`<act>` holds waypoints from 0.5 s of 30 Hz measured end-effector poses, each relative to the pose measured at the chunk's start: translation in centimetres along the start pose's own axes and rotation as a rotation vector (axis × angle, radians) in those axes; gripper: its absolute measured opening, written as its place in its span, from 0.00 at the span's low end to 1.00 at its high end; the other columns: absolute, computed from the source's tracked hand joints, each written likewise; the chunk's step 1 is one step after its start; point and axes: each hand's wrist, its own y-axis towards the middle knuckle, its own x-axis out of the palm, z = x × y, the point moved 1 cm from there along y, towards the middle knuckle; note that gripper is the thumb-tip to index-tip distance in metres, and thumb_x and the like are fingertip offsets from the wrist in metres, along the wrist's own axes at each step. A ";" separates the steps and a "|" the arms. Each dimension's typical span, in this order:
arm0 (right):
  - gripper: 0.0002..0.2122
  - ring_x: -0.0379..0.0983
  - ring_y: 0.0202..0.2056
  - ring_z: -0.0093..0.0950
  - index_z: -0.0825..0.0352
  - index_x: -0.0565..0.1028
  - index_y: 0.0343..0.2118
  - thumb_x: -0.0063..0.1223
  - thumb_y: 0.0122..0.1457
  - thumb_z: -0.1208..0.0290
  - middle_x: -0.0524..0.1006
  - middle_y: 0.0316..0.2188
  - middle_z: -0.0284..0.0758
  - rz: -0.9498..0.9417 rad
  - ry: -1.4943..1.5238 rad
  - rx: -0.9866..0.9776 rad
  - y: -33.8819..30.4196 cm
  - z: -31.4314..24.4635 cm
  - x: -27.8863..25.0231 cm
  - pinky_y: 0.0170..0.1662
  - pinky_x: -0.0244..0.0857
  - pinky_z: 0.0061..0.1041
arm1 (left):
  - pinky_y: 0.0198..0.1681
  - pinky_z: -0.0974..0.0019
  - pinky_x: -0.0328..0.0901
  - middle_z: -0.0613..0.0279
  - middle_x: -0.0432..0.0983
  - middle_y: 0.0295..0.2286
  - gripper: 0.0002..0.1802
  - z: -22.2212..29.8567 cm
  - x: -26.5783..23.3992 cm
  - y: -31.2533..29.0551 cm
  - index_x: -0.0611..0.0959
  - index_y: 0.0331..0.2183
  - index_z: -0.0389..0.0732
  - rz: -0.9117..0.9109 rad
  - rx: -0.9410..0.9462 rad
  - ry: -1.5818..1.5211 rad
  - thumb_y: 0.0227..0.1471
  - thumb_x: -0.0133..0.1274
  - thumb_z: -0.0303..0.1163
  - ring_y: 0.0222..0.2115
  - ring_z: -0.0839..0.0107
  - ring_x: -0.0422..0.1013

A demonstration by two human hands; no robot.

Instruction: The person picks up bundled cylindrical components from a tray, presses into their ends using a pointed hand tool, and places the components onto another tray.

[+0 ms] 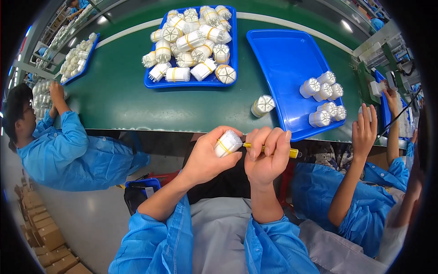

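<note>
My L hand: 1 white cyl.
R hand: 1 tool
R tray: 7 cyls.
Bench: 1 loose cyl.
Heap: can't count

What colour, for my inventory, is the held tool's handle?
The handle is yellow, clearest in the head view.

The cylinder in the left hand is white, banded yellow; the screwdriver has a yellow handle. 2 plain blue trays, a filled tray and a roomier tray, lie on a dark green worktop. White tray cylinders wear yellow bands, some with spoked ends. Sleeves: bright blue. Apron: grey. Cartons: brown.
</note>
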 end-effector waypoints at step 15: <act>0.22 0.50 0.13 0.20 0.61 0.58 0.18 0.30 0.71 0.59 0.63 0.11 0.35 0.056 0.127 0.026 0.4 0.7 0.1 0.22 0.49 0.22 | 0.27 0.76 0.63 0.64 0.72 0.30 0.23 -0.4 -0.8 0.2 0.71 0.43 0.36 -0.001 -0.086 -0.139 0.45 0.61 0.27 0.28 0.83 0.67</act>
